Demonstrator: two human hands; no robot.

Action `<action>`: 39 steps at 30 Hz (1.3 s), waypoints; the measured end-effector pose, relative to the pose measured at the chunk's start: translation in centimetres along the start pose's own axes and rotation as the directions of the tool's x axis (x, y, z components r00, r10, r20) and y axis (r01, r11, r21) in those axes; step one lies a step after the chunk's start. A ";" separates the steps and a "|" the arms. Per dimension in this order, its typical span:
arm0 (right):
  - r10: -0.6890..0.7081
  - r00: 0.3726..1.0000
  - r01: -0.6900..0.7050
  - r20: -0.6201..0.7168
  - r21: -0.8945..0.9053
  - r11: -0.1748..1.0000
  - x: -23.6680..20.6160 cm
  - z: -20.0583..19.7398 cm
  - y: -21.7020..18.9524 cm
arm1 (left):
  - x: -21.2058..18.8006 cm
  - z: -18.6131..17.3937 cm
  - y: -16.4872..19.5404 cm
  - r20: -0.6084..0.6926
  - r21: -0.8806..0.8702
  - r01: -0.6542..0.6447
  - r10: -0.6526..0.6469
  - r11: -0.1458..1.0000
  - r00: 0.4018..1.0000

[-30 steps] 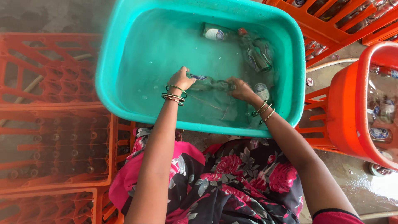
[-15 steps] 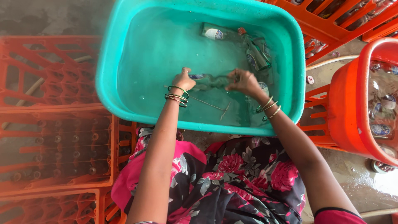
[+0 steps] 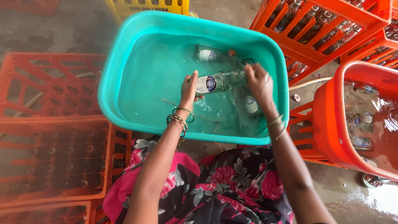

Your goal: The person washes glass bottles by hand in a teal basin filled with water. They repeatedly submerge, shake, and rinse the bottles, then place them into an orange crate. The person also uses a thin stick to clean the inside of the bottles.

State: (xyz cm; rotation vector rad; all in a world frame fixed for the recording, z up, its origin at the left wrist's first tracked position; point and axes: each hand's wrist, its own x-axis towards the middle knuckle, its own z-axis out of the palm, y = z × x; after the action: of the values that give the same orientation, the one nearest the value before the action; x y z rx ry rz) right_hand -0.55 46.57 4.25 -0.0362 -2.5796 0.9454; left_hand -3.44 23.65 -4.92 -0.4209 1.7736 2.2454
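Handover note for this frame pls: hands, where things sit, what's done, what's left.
Left hand: grips the base end of a glass bottle.
Right hand: grips its neck end.
Bottle is held level just above the water in the teal tub; more bottles lie submerged there.
Done: cannot tell how many are washed.
Left: the submerged bottles; others soak in the orange tub.

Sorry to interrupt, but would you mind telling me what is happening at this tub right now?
A person holds a clear glass bottle sideways over a teal tub of water, the left hand at its base end and the right hand at its neck end. More bottles lie submerged in the tub. An orange tub at the right also holds bottles in water, and orange crates stand around, some filled with bottles.
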 end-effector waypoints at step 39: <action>0.098 0.995 -0.082 -0.014 0.452 0.888 -3.1 3.1 6.1 | -1.8 -1.0 -0.1 -0.057 0.215 -0.219 0.236 0.952 0.970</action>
State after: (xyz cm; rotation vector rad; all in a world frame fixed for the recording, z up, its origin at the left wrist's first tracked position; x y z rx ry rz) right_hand 0.51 48.88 -2.76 -0.0448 -2.2771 1.5423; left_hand -1.63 22.62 -4.56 -0.2815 2.1732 2.1832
